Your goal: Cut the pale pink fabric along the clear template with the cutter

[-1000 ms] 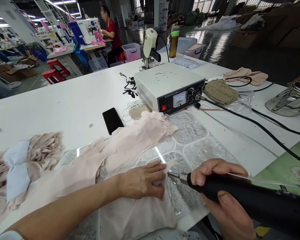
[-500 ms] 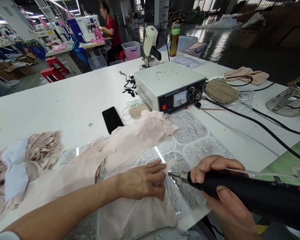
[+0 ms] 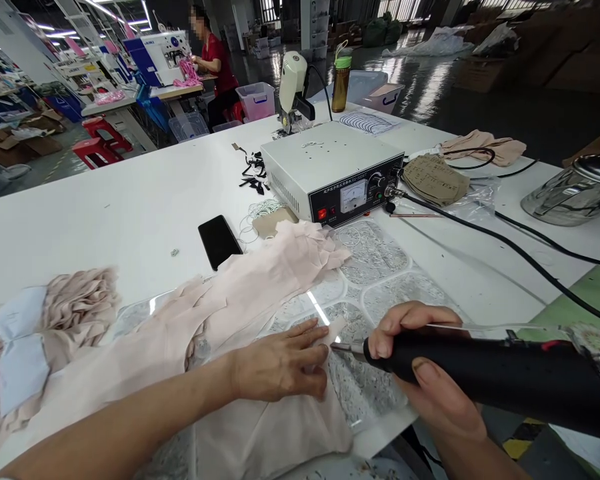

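My left hand (image 3: 283, 363) lies flat on pale pink fabric (image 3: 275, 433), fingers stretched out and pressing it down. In my right hand (image 3: 430, 373) is a black hand-held ultrasonic tool (image 3: 485, 370), its metal tip pointing left. That tip is at the fabric's right edge, close to my left fingertips; whether it touches the cloth I cannot tell. A patterned clear mat (image 3: 380, 300) lies under the fabric. Beyond my left hand a heap of pink pieces (image 3: 265, 267) stretches across the mat.
A control box (image 3: 350, 167) with a dial stands behind, its black cable (image 3: 505, 243) running right. Around it are a phone (image 3: 220, 241), a bottle (image 3: 341, 83), a glass jar (image 3: 565, 193) and bundled fabric (image 3: 80, 307). A person (image 3: 215, 63) sits at a distant sewing machine.
The view has shifted slightly, so most things sit a little further left. The tool's rear end appears lower, and its tip is a little nearer the fabric edge.
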